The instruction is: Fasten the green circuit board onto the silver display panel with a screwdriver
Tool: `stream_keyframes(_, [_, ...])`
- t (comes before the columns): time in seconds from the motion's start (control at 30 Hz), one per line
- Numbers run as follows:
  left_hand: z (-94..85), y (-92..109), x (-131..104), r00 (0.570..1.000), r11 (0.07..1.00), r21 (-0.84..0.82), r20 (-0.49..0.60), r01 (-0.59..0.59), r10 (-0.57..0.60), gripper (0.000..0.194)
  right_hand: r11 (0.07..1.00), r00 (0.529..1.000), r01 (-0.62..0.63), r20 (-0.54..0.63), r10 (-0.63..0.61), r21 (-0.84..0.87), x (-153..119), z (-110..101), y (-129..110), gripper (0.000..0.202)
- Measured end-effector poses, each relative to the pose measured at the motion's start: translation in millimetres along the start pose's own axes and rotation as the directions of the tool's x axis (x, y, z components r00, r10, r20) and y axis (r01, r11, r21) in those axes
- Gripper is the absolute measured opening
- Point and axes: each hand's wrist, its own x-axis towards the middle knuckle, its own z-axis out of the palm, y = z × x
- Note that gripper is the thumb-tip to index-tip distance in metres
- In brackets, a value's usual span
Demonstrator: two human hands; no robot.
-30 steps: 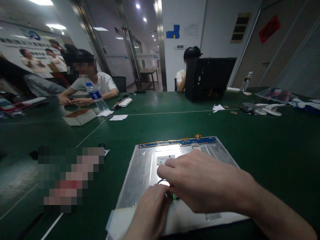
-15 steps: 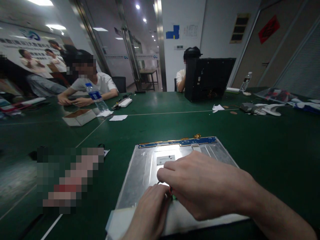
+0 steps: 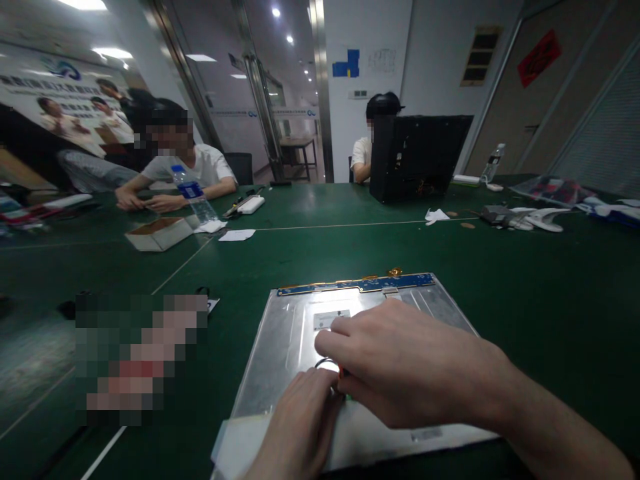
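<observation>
A flat metal-backed display panel (image 3: 270,347) lies on the green table with a blue circuit strip (image 3: 325,287) along its far edge. Over its near half, my right hand (image 3: 410,363) is closed, fingers curled on something orange-red that is mostly hidden. My left hand (image 3: 303,413) meets it from the left, its fingers bent and pressed together at the same spot. A thin dark wire (image 3: 326,361) loops out between the two hands. A bit of green (image 3: 349,398) peeks out beneath the right hand. What each hand grips cannot be made out.
Left of the panel lies a blurred-out pinkish item (image 3: 155,347). Farther off are an open white box (image 3: 159,235), a water bottle (image 3: 193,193) and paper scraps (image 3: 237,235). A large black case (image 3: 425,157) stands across the table. Two people sit opposite.
My right hand has shifted slightly, its lower edge rising. More of the dark wire loop shows, and a grey label on the panel's near edge has come into view. The left hand stays almost still.
</observation>
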Motion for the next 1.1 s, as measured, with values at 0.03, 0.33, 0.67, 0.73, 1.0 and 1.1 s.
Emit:
stream_keyframes(0.03, [0.1, -0.3, 0.0, 1.0, 1.0, 0.003, 0.001, 0.0, 0.0, 0.015, 1.0, 1.0, 0.008, 0.004, -0.008, 0.005, -0.2, -0.7, -0.4, 0.01])
stream_keyframes(0.33, [-6.5, 5.2, 3.8, 1.0, 1.0, -0.001, -0.003, -0.006, 0.006, 0.016, 1.0, 1.0, 0.016, 0.005, -0.016, -0.02, 0.6, -1.3, -1.7, 0.011])
stream_keyframes(0.67, [-3.9, 4.3, 2.3, 1.0, 1.0, 0.004, -0.015, -0.011, 0.011, 0.015, 1.0, 1.0, 0.005, 0.012, -0.005, 0.002, 0.1, -2.2, -2.1, 0.01])
stream_keyframes(0.73, [-1.9, 2.3, 1.6, 1.0, 1.0, 0.002, -0.009, -0.01, 0.01, 0.015, 0.999, 0.999, 0.032, 0.014, -0.032, 0.009, -0.3, -2.9, -2.5, 0.009])
stream_keyframes(1.0, [-3.2, 2.9, 1.7, 1.0, 0.999, -0.033, 0.018, 0.012, -0.012, 0.017, 1.0, 1.0, 0.012, 0.01, -0.012, -0.023, 0.9, -1.1, -1.5, 0.007])
stream_keyframes(1.1, [-7.3, 6.3, 4.0, 1.0, 0.999, -0.049, 0.005, 0.003, -0.003, 0.018, 0.999, 1.0, -0.018, 0.007, 0.018, -0.035, 1.6, 0.6, -0.9, 0.007])
